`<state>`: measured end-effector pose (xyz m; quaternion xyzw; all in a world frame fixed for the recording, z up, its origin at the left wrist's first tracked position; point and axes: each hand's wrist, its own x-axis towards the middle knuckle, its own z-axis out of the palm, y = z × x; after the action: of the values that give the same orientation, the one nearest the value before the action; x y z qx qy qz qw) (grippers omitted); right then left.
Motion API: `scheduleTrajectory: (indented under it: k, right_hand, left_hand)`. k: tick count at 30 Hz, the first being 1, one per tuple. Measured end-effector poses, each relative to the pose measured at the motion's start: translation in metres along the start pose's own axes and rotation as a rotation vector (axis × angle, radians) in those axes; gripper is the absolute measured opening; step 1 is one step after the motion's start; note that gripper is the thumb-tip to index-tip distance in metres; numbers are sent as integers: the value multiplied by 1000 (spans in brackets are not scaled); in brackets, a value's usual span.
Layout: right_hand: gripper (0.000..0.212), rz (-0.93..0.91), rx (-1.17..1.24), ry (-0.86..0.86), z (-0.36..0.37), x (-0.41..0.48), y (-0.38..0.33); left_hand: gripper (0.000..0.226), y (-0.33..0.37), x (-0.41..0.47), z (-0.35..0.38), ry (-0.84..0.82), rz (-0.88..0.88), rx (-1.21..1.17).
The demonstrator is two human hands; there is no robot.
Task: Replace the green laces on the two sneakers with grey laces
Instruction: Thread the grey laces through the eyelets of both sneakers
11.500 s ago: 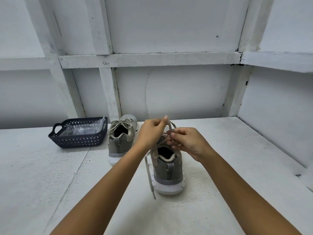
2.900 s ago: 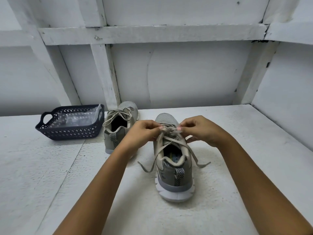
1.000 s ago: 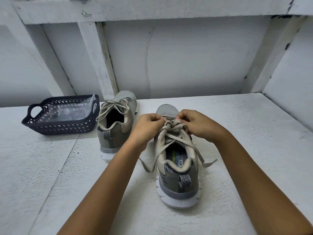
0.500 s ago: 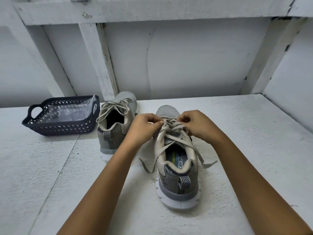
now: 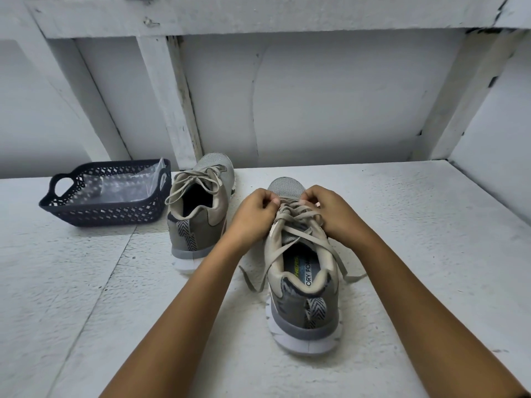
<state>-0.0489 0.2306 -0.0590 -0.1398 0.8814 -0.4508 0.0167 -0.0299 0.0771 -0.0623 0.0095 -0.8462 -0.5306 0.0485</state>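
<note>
left hand (image 5: 253,216) and right hand (image 5: 336,214) crept toeward, pinching the lace (image 5: 297,213)

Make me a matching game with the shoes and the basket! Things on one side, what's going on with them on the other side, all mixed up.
Things
1. dark basket
2. sneaker by the basket
3. nearer sneaker
4. clear plastic bag

States
A. lies inside the basket
B. the left hand and right hand pinch its laces
C. laced up, with no hand on it
D. has latticed walls and a handle hole

Pairs: 1-D, 2-C, 3-B, 4-A
</note>
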Motion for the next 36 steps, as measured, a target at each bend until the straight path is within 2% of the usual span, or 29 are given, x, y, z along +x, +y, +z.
scheduleTrajectory:
  k: [4,7,10,13,16,22,31,36]
  right_hand:
    - [7,11,62,50,2,2,-1]
    - [10,34,1,107,-5,2,1]
    - [8,34,-107,89,-9,2,2]
    - [10,19,-154,91,-7,2,0]
    - [11,9,-198,101,-4,3,-3]
    - [16,-24,-364,-34,-4,4,-5]
    - [12,-28,-284,64,2,12,1]
    - [16,4,-100,72,-7,15,6]
  left_hand:
    - [9,2,1,0,60,-13,-38]
    - [15,4,3,-1,32,30,35]
    - [20,2,5,-7,59,33,96]
    - [14,-2,5,-9,59,74,163]
    - [7,-3,5,-8,77,77,131]
    - [4,-5,9,-1,59,102,235]
    - [19,-4,20,3,26,70,360]
    - [19,-5,21,3,40,44,245]
